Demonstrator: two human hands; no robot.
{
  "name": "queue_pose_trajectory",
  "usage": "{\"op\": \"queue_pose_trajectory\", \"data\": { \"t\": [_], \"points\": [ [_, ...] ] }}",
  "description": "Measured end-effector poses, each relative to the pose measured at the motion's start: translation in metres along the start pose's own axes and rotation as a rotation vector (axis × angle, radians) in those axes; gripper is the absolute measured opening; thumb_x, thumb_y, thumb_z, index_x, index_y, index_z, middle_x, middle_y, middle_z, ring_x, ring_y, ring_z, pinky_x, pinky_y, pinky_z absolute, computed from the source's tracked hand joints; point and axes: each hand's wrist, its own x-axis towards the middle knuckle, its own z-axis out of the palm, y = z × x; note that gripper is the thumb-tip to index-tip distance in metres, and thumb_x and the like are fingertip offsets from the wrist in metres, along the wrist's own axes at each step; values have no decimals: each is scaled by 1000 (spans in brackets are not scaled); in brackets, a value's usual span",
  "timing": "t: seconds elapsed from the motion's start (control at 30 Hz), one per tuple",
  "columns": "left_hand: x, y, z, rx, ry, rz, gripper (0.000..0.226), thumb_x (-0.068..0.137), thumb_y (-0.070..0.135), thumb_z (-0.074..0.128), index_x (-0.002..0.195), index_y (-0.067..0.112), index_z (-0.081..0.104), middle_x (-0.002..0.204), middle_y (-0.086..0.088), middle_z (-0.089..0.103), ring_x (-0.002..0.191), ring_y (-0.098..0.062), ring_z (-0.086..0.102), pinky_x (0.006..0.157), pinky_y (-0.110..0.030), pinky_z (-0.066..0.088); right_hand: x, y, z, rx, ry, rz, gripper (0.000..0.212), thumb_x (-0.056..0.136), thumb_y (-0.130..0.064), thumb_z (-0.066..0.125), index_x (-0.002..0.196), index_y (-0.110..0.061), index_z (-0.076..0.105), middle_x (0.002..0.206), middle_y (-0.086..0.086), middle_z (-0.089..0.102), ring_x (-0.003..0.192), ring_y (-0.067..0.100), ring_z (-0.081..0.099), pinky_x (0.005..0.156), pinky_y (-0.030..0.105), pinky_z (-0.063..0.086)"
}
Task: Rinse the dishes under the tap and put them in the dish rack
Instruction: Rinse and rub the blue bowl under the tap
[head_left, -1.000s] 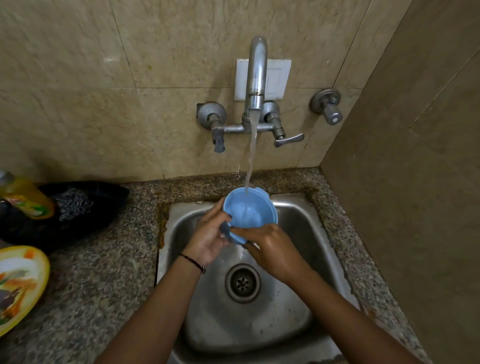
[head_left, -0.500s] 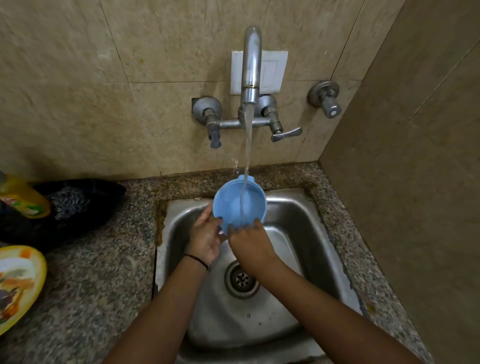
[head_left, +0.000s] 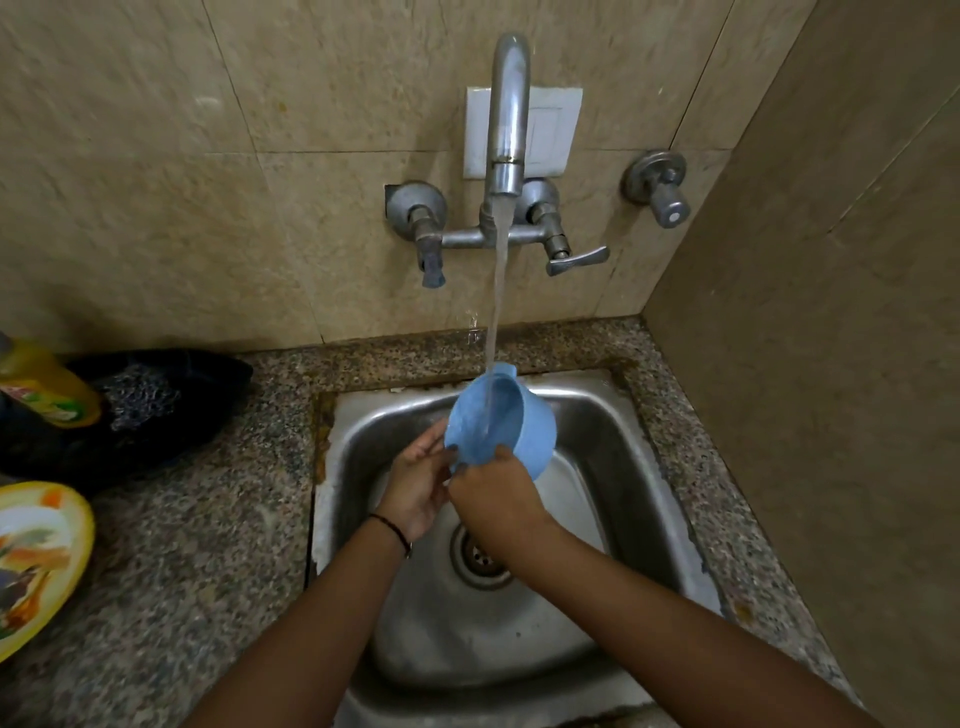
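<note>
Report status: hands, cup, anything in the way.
The left hand and right hand both hold the blue cup. Cup tilted under the running tap, over the sink. Dish rack not in view.

The small blue plastic cup (head_left: 519, 436) is sitting tilted under the silver metal tap (head_left: 508, 119), its open mouth facing up, and water (head_left: 497, 312) is pouring into it.

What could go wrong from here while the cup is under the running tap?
1. The blue cup is wet and tilted, and the left hand and right hand hold it only at its near edge. It could slip and drop into the sink.
2. The stream from the tap lands inside the tilted cup, so water may splash onto the counter.
</note>
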Motion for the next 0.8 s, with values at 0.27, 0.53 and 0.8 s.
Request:
{"op": "queue_pose_trajectory", "data": {
  "t": [0.27, 0.53, 0.8],
  "points": [
    [-2, 24, 21, -23, -60, -63, 29, 95, 26, 48, 110, 8, 66, 101, -10, 71, 89, -20, 66, 79, -31, 53, -18, 60, -53, 784, 58, 129, 33, 94, -13, 50, 124, -22, 60, 113, 10, 66, 101, 24, 62, 81, 29, 45],
    [-19, 32, 12, -26, -279, -7, 80, 67, 52, 79, 134, 17, 52, 132, -13, 60, 121, -29, 57, 92, -48, 53, -9, 105, -11, 2009, 224, 587, 26, 98, -17, 47, 116, -13, 65, 112, 12, 68, 98, 26, 64, 87, 43, 50],
    [-34, 43, 34, 134, -53, 134, 65, 71, 7, 80, 129, 17, 51, 127, -8, 61, 112, -25, 62, 75, -40, 59, 39, 148, -38, 1959, 574, 796, 37, 85, -35, 62, 109, -7, 61, 94, 1, 64, 87, 16, 59, 78, 32, 51]
  ]
}}
